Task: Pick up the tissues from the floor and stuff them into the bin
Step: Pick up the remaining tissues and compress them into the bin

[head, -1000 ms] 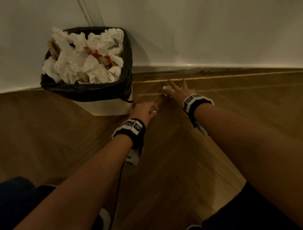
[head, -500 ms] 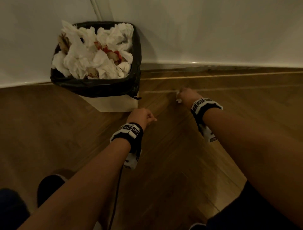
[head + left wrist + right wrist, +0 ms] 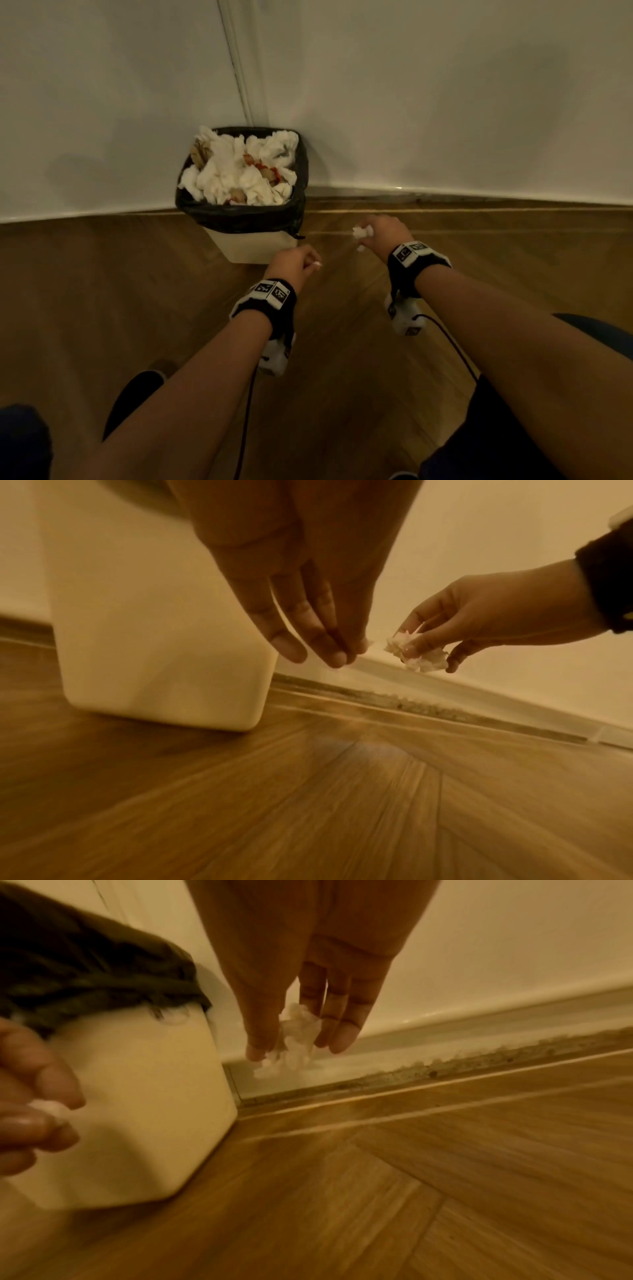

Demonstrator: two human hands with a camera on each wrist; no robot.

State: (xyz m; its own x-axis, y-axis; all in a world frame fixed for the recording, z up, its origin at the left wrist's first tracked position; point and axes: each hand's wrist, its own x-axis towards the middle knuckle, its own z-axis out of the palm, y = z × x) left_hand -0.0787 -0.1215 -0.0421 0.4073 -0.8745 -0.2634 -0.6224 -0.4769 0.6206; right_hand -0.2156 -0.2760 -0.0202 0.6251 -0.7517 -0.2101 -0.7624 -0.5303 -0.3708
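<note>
Between the right hand's (image 3: 382,233) thumb and fingertips (image 3: 342,1039) sits a crumpled tissue (image 3: 296,1034), pinched above the floor (image 3: 342,394). Left hand (image 3: 291,263) pinches a small tissue scrap (image 3: 48,1107), beside the overfull bin (image 3: 253,245).

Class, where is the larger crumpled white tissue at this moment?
In the head view, the crumpled white tissue is pinched in the right hand, off the wooden floor, right of the black-lined white bin.
</note>
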